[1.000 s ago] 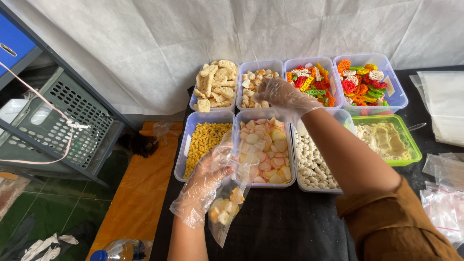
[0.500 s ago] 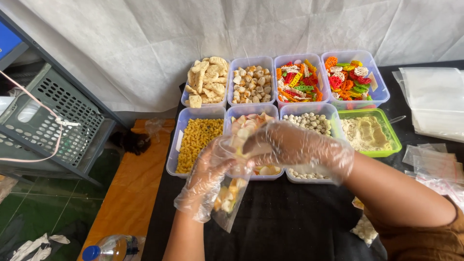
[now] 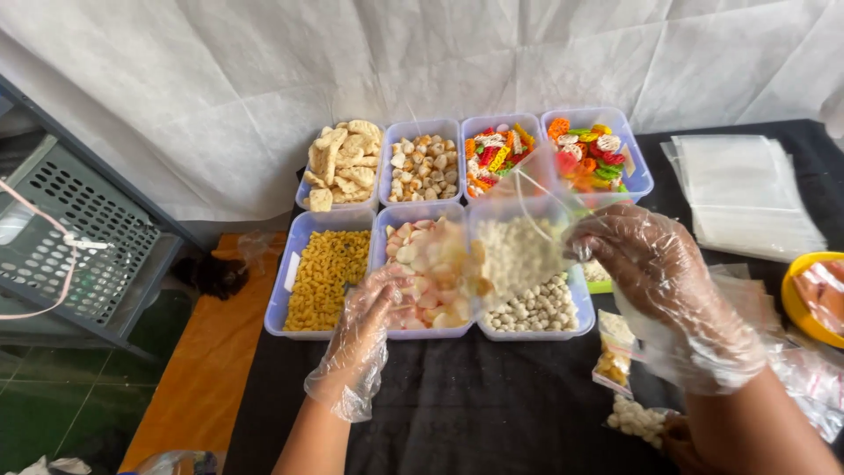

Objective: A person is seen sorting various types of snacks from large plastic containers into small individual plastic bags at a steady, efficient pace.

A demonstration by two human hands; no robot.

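Left hand (image 3: 365, 321) in a loose clear glove, fingers curled up on the lower left corner of a clear bag (image 3: 514, 242). Right hand (image 3: 655, 264), gloved too, pinching the bag's right edge near the top. Bag stretched between both hands, held up over the front row of tubs, mouth uppermost and tilted toward the far row. Pale crackers (image 3: 519, 255) heaped inside, blurred, so their exact shape hard to tell.

Behind and below the bag: tub of pink and white chips (image 3: 418, 290), tub of small white balls (image 3: 541, 308), tub of yellow curls (image 3: 327, 277) at the left. Far row: tan sticks (image 3: 341, 163), beige puffs (image 3: 422, 167), two tubs of coloured flower crackers (image 3: 598, 158). All on a black cloth (image 3: 475, 405). Stack of empty bags (image 3: 747, 193) to the right, well apart from the hands. Filled packets (image 3: 615, 361) lying just below the right wrist. Yellow bowl (image 3: 791, 299) at the right edge. Grey crate (image 3: 79, 229) off to the left.
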